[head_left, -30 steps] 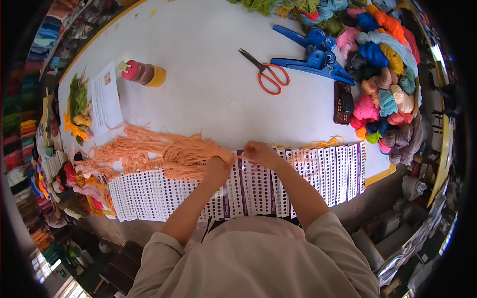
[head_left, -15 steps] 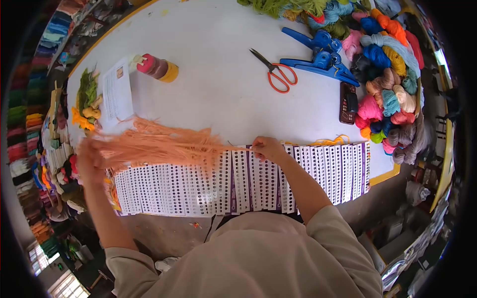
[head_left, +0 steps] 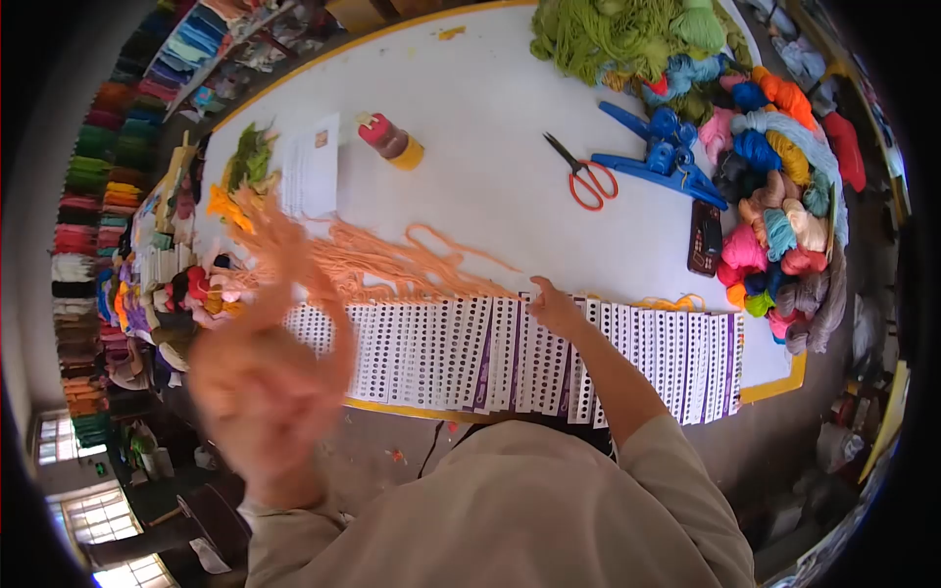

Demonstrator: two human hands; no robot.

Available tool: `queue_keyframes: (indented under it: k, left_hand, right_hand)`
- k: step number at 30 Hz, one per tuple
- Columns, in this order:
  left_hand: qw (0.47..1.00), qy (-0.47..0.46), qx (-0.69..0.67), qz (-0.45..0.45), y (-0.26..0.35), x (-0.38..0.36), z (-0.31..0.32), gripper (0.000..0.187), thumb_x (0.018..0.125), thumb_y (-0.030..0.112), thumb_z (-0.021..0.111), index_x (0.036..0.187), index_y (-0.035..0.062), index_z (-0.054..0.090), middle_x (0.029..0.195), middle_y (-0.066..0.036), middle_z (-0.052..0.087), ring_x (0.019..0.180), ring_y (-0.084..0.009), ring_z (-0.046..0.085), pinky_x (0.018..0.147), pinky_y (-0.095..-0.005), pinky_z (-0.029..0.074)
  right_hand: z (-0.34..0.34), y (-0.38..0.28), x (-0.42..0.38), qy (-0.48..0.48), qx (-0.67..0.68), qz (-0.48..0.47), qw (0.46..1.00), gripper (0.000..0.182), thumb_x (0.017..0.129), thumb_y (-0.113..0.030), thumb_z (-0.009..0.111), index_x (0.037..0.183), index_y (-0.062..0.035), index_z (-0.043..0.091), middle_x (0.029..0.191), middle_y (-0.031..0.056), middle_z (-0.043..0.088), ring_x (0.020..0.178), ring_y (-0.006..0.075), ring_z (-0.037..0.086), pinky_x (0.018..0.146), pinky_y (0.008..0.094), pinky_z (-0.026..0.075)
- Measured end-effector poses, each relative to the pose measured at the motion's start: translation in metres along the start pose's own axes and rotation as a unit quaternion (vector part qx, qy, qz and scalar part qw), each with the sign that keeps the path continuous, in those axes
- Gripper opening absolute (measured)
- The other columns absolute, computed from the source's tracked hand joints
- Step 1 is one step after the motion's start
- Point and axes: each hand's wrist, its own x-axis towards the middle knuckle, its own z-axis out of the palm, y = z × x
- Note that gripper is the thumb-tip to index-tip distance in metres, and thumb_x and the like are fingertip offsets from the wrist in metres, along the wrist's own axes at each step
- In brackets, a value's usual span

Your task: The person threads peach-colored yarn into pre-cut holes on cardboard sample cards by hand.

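My left hand [head_left: 263, 397] is raised close to the camera at the left, smeared by motion. A loop of peach yarn [head_left: 338, 333] rises from it, so it holds part of the bundle. The remaining peach strands [head_left: 392, 269] lie loosely along the upper edge of a row of white punched cards [head_left: 421, 353]. At that edge, toward the middle, my right hand [head_left: 556, 309] is closed in a pinch at the strand ends. Its fingertips partly hide the yarn there. The cards overlap in a long row, with purple strips between some.
Red-handled scissors [head_left: 593, 186], a blue hole punch [head_left: 667, 157] and a dark phone [head_left: 704, 238] lie on the white table [head_left: 470, 118]. Colourful yarn skeins [head_left: 774, 196] crowd its right side. A bottle [head_left: 390, 142] and a printed sheet [head_left: 311, 167] are at left.
My left hand has come off the bundle's left end, toward me and up, lifting yarn in a loop. My right hand stays at the cards' upper edge. The view has shifted left.
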Motion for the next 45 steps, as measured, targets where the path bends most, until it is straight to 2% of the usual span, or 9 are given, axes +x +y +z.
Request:
queue_keyframes:
  k: [4,7,9,10,13,21,27,34,45]
  left_hand:
    - [0.990,-0.011,-0.094,-0.104,-0.057,-0.011,0.061,0.047,0.098,0.035,0.051,0.110,-0.0096,0.060,0.130,-0.024,0.053,0.120,-0.0208,0.051,0.105,-0.0445,0.038]
    - [0.944,0.019,-0.285,-0.165,-0.082,-0.021,0.092,0.041,0.100,0.028,0.047,0.124,-0.0047,0.055,0.147,-0.020,0.036,0.135,-0.0236,0.036,0.104,-0.0406,0.040]
    - [0.931,0.035,-0.302,-0.203,-0.091,-0.032,0.109,0.041,0.101,0.026,0.046,0.131,-0.0019,0.051,0.150,-0.017,0.033,0.128,-0.0216,0.045,0.096,-0.0364,0.046]
    - [0.930,0.008,-0.298,-0.213,-0.092,-0.038,0.116,0.041,0.101,0.025,0.045,0.132,-0.0003,0.051,0.145,-0.014,0.042,0.107,-0.0151,0.055,0.081,-0.0300,0.049]
    - [0.935,0.012,-0.244,-0.257,-0.091,-0.047,0.142,0.042,0.101,0.025,0.046,0.135,0.0007,0.049,0.135,-0.009,0.052,0.088,-0.0093,0.054,0.072,-0.0254,0.047]
    - [0.945,0.074,-0.236,-0.212,-0.086,-0.066,0.190,0.045,0.101,0.030,0.047,0.132,-0.0027,0.051,0.118,-0.007,0.061,0.073,-0.0056,0.048,0.063,-0.0206,0.041]
    - [0.950,0.035,-0.227,-0.210,-0.096,-0.081,0.204,0.040,0.102,0.025,0.044,0.128,-0.0025,0.054,0.116,-0.008,0.062,0.083,-0.0055,0.054,0.066,-0.0203,0.045]
    - [0.955,0.050,-0.247,-0.158,-0.094,-0.086,0.217,0.037,0.103,0.025,0.041,0.116,-0.0035,0.060,0.118,-0.016,0.061,0.106,-0.0211,0.060,0.095,-0.0370,0.048]
    - [0.933,0.000,-0.290,-0.213,-0.095,-0.078,0.232,0.045,0.104,0.031,0.036,0.124,-0.0049,0.053,0.123,-0.015,0.058,0.112,-0.0187,0.055,0.100,-0.0363,0.044]
  right_hand:
    - [-0.016,-0.083,-0.064,0.126,0.227,-0.135,0.956,0.030,0.086,-0.012,0.067,0.112,-0.0053,0.055,0.089,0.0023,0.063,0.077,0.0118,0.060,0.071,0.0266,0.050]
    - [-0.060,-0.155,-0.148,0.023,0.430,-0.172,0.886,0.012,0.091,-0.007,0.061,0.101,-0.0042,0.056,0.089,0.0024,0.061,0.075,0.0069,0.054,0.064,0.0226,0.047]
    - [-0.082,-0.182,-0.190,-0.006,0.417,-0.169,0.893,0.009,0.090,-0.004,0.062,0.098,-0.0040,0.058,0.089,0.0009,0.059,0.074,0.0064,0.055,0.062,0.0199,0.047]
    - [-0.087,-0.189,-0.200,-0.010,0.421,-0.197,0.885,0.009,0.090,-0.003,0.062,0.098,-0.0034,0.059,0.091,0.0008,0.060,0.075,0.0067,0.056,0.063,0.0202,0.047]
    - [-0.089,-0.173,-0.207,-0.028,0.429,-0.243,0.870,0.010,0.089,-0.001,0.062,0.099,-0.0018,0.060,0.098,0.0007,0.059,0.080,0.0074,0.057,0.068,0.0217,0.049]
    - [-0.114,-0.156,-0.247,-0.028,0.418,-0.178,0.890,0.009,0.092,-0.006,0.060,0.100,-0.0039,0.058,0.089,0.0011,0.062,0.070,0.0067,0.056,0.064,0.0210,0.046]
    - [-0.115,-0.139,-0.259,0.056,0.266,-0.292,0.917,0.008,0.090,-0.004,0.062,0.097,-0.0023,0.059,0.105,0.0050,0.058,0.071,0.0090,0.057,0.066,0.0235,0.048]
    - [-0.129,-0.134,-0.277,-0.035,0.420,-0.177,0.889,0.007,0.094,-0.012,0.057,0.095,-0.0053,0.058,0.086,0.0001,0.061,0.061,0.0047,0.048,0.055,0.0201,0.040]
    - [-0.145,-0.125,-0.283,-0.005,0.431,-0.192,0.882,0.011,0.095,-0.015,0.058,0.100,-0.0051,0.058,0.086,-0.0005,0.061,0.068,0.0043,0.050,0.060,0.0202,0.042]
